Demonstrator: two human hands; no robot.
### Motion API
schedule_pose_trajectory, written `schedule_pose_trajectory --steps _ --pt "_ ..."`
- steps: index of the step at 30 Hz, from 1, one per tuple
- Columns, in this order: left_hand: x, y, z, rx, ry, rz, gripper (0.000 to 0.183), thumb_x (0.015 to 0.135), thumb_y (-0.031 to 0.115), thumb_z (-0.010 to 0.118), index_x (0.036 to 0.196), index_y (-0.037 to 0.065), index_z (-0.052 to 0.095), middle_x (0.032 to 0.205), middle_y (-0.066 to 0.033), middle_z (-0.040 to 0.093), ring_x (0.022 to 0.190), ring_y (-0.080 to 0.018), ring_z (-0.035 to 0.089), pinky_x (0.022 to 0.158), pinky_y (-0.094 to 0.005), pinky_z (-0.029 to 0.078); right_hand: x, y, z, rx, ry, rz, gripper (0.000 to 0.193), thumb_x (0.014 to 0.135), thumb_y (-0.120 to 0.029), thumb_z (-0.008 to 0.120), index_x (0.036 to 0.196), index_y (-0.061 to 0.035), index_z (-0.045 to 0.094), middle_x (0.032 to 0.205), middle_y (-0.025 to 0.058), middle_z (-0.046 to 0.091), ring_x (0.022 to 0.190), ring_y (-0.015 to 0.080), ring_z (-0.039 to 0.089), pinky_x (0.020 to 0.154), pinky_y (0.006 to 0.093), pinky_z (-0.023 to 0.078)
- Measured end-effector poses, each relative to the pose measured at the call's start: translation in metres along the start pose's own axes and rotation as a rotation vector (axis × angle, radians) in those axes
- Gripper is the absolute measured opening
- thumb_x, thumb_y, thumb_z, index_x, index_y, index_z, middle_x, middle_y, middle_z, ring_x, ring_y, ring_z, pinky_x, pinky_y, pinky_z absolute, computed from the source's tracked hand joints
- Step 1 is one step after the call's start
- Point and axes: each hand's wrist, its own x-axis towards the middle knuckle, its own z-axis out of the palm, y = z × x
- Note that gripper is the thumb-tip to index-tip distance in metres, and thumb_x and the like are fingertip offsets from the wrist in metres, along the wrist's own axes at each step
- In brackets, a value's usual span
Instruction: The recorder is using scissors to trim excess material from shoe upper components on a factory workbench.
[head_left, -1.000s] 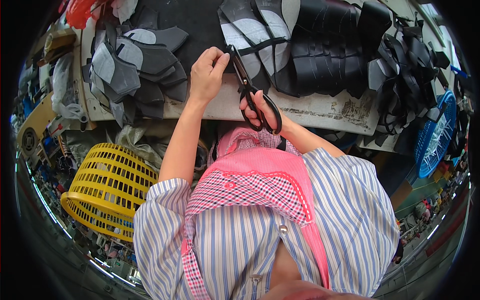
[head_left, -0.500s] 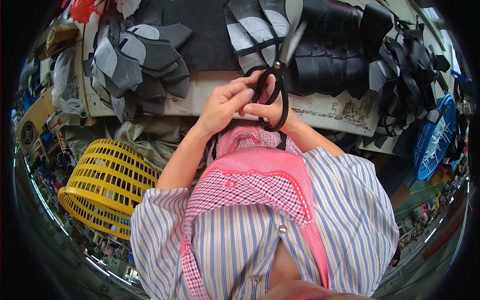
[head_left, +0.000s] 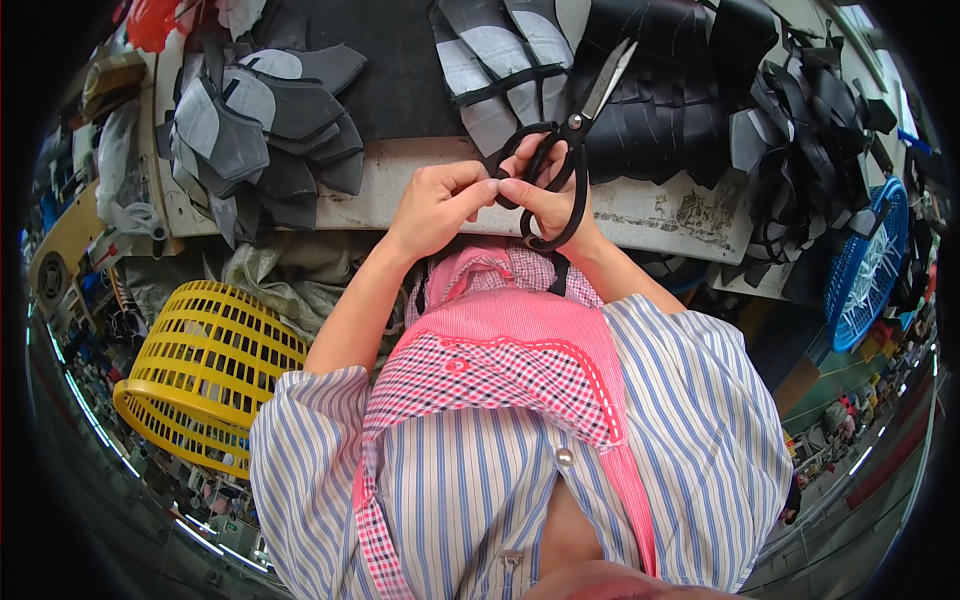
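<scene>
At the table's near edge, my right hand (head_left: pixel 548 203) holds a pair of scissors (head_left: pixel 576 123) with black looped handles. The silver blades point up and to the right, nearly closed. My left hand (head_left: pixel 432 208) is closed in a pinch, its fingertips meeting my right thumb beside the handles. Whatever the pinch may hold is too small or hidden to make out. Just beyond the hands lie grey cut pieces with pale patches (head_left: pixel 500 45), and a row of overlapping black pieces (head_left: pixel 650 120) extends to the right.
A fanned pile of grey pieces (head_left: pixel 290 110) covers the table's left side. Black strips (head_left: pixel 815 150) hang over its right end. A yellow basket (head_left: pixel 215 345) stands tilted below left, and a blue basket (head_left: pixel 868 265) is at far right. The pale table edge (head_left: pixel 660 215) looks worn.
The scissors and my right hand have shifted slightly right, and the blades have tilted further right. My left hand has drawn slightly down, its fingertips now at my right thumb.
</scene>
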Motion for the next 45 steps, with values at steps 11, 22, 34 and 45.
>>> schedule_pose_trajectory --steps 11,22,34,45 --pt "0.061 -0.044 -0.010 0.156 0.595 0.011 0.062 0.063 0.029 0.071 0.110 0.001 0.043 0.079 -0.0080 0.058 0.068 -0.0136 0.054 0.062 -0.0255 0.043 -0.012 0.013 -0.044 -0.723 -0.030 0.188 0.029 0.061 -0.012 0.070 0.079 -0.0020 0.050 0.068 0.0024 0.051 0.063 0.0065 0.046 0.056 0.0202 0.039" --pt "0.049 -0.022 0.008 0.417 0.905 0.392 0.043 0.064 0.004 0.061 0.106 0.008 0.048 0.060 0.0009 0.032 0.050 -0.0092 0.035 0.045 -0.0223 0.032 0.007 0.020 -0.030 -0.615 -0.197 0.376 0.029 0.074 -0.027 0.050 0.083 0.0014 0.050 0.058 -0.0013 0.042 0.052 0.0056 0.040 0.046 0.0203 0.031" --pt "0.047 -0.024 -0.074 1.000 1.063 0.330 0.041 0.067 0.023 0.064 0.102 0.006 0.052 0.095 -0.0120 0.053 0.091 -0.0258 0.047 0.084 -0.0362 0.033 -0.022 -0.006 -0.055 -0.463 -0.163 0.394 0.048 0.071 -0.046 0.049 0.083 0.0006 0.049 0.052 -0.0039 0.038 0.041 0.0036 0.036 0.038 0.0176 0.028" --pt "0.098 -0.031 0.016 -0.045 0.406 0.015 0.025 0.066 0.024 0.065 0.074 0.001 0.058 0.065 -0.0067 0.059 0.057 -0.0120 0.054 0.055 -0.0285 0.043 -0.029 -0.010 -0.063 -0.321 -0.115 0.465 0.055 0.073 -0.051 0.046 0.089 0.0009 0.049 0.060 -0.0030 0.039 0.049 0.0051 0.037 0.046 0.0181 0.030"
